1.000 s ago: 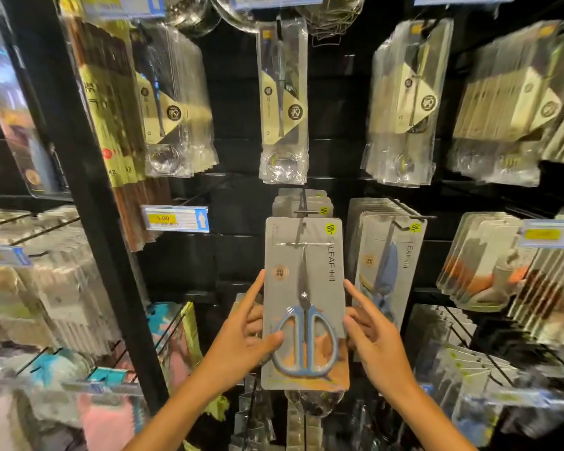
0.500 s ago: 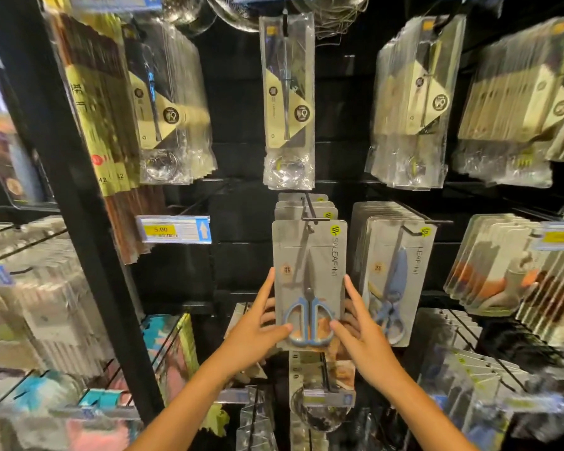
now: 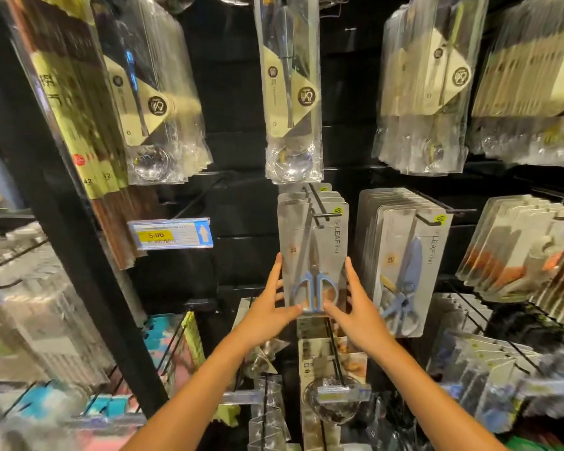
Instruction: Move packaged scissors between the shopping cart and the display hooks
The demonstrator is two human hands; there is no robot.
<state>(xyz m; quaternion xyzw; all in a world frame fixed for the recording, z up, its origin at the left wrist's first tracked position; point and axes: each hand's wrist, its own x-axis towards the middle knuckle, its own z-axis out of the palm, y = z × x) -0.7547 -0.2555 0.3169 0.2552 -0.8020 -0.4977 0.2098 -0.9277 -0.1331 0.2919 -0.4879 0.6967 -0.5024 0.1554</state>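
Now, on the left, a price tag point(image 3: 171, 233) hangs from the dark rack. The left hand point(image 3: 267, 307) grasps the left lower edge of the scissors pack point(image 3: 313, 255), fingers up along its side. This pack is already on the hook point(image 3: 318, 206), in front of similar packs. The right hand point(image 3: 358, 312) grasps the right lower edge. I think the hanging is almost done; only letting go remains. No cart is visible.
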